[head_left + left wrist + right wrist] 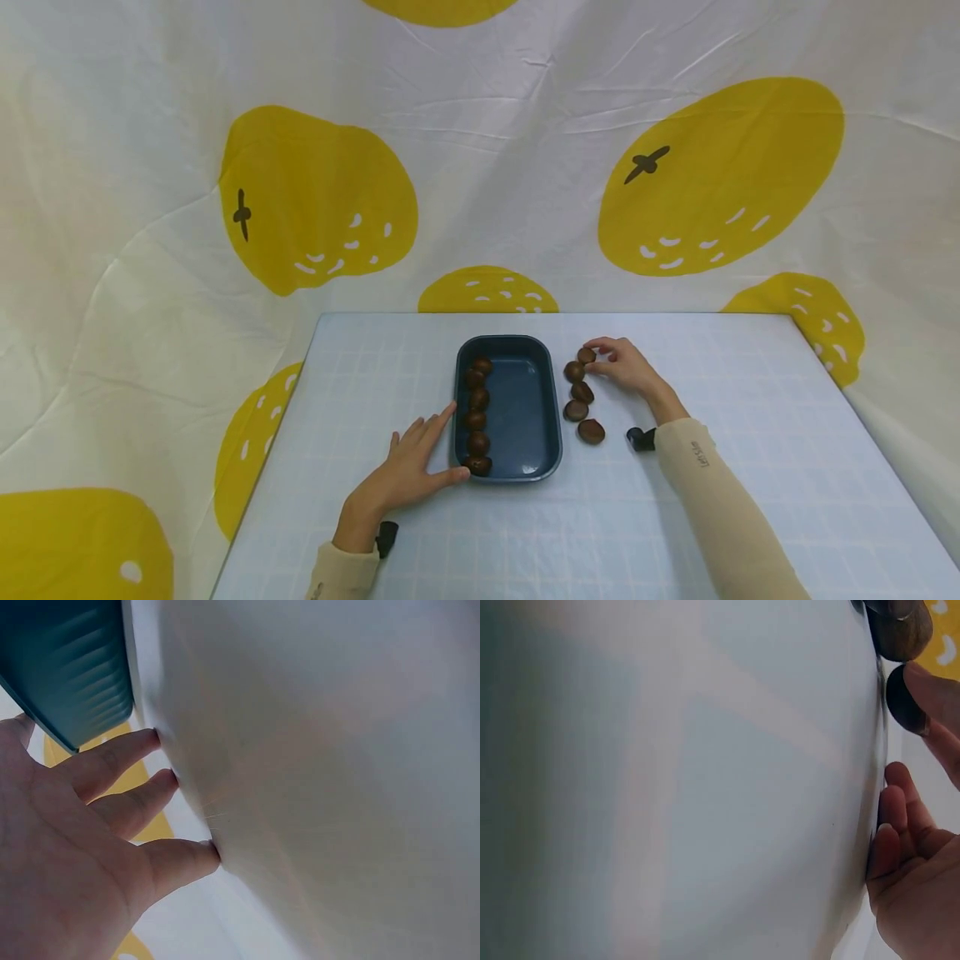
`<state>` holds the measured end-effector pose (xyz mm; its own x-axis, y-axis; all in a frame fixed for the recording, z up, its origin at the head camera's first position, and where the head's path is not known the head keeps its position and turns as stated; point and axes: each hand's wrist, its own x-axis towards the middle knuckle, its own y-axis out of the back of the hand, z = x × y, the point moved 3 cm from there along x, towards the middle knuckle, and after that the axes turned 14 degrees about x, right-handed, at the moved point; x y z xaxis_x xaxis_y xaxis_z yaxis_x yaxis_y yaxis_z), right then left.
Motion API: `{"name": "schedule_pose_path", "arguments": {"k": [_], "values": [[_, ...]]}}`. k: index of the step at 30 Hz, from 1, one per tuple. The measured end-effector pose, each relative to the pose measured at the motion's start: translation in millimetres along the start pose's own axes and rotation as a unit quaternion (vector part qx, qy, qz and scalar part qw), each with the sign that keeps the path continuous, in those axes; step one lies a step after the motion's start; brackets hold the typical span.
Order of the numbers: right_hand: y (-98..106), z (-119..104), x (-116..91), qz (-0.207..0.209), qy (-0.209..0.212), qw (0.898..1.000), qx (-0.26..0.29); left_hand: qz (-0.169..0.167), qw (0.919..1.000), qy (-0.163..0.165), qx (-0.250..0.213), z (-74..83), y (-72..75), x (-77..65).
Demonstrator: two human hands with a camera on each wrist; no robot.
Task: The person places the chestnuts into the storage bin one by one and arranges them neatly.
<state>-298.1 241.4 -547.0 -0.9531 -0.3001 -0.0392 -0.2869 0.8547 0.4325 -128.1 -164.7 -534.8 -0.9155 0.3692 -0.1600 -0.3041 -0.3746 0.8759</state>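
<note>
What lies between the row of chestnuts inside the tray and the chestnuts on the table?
In the head view: the bare floor of the tray, its right-hand rim, then a narrow strip of bare table.

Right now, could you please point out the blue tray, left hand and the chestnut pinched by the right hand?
Blue tray [522,408]: head view, bare floor.
Left hand [407,469]: head view, back.
Pinched chestnut [904,703]: right wrist view, dark side.

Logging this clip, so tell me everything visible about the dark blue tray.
The dark blue tray is a rounded-corner rectangle, glossy inside, ribbed outside, material unclear. It lies flat, open side up, on the table, long sides running front to back. Six chestnuts line its left side; the rest is bare. The left hand touches its left rim.
</note>
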Motion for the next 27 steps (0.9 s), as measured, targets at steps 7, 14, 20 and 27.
{"name": "schedule_pose_path", "arguments": {"k": [7, 14, 20, 27], "values": [[3.5, -11.6, -5.8, 0.016, -0.015, 1.000, -0.001, -0.004, 1.0000, 0.004, 0.003, -1.5, -2.1, 1.2], [2.4, -25.5, -11.7, 0.038, -0.027, 0.999, 0.022, -0.003, 1.0000, 0.004, -0.003, -0.4, -1.4, -0.1], [-6.5, -48.9, -16.8, 0.083, -0.011, 0.995, 0.045, -0.006, 1.0000, 0.003, -0.003, -1.7, -1.9, -0.8], [-17.5, -75.5, -17.6, 0.159, -0.010, 0.983, 0.089, -0.001, 1.0000, 0.000, -0.003, -1.4, -1.9, -0.7]]}}
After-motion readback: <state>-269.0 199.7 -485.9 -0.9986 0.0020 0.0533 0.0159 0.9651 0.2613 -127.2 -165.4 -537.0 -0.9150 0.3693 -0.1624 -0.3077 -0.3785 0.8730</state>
